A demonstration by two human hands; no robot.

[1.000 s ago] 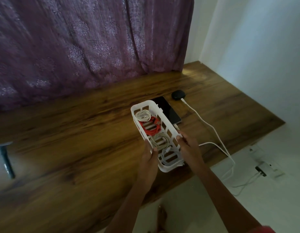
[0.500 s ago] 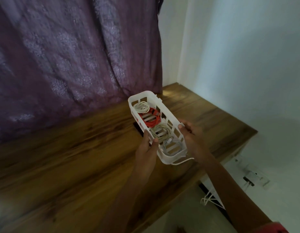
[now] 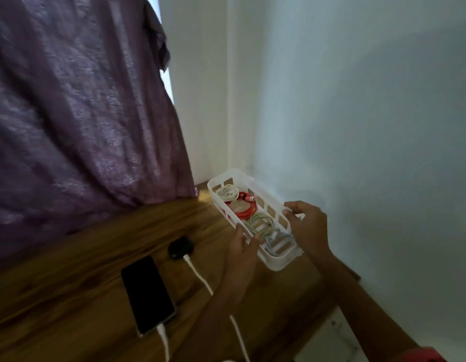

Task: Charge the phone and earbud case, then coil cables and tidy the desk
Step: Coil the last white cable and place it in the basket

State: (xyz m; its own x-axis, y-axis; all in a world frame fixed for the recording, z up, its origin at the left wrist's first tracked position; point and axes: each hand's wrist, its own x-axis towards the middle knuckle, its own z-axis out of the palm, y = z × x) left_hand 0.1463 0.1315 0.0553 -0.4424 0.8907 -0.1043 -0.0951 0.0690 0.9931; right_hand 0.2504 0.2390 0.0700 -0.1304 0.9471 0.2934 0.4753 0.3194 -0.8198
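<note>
A white slotted basket (image 3: 278,265) is held over the far right corner of the wooden desk (image 3: 70,296), close to the wall. Inside lie several coiled cables: a white coil (image 3: 228,192), a red one (image 3: 246,209), a pale green one (image 3: 260,222) and a light blue one (image 3: 279,242). My left hand (image 3: 242,246) grips the basket's near long side, my right hand (image 3: 309,228) its far long side. A black phone (image 3: 147,293) lies face up with a white cable (image 3: 162,338) plugged in. The black earbud case (image 3: 181,248) has another white cable (image 3: 200,278) attached.
A purple curtain (image 3: 78,113) hangs behind the desk on the left. A pale wall (image 3: 357,126) bounds the desk on the right. The desk's front right edge drops to a light floor (image 3: 331,340).
Both hands have carried the basket to the right, toward the corner by the wall. My head turned with it, so the phone and earbud case now show at lower left.
</note>
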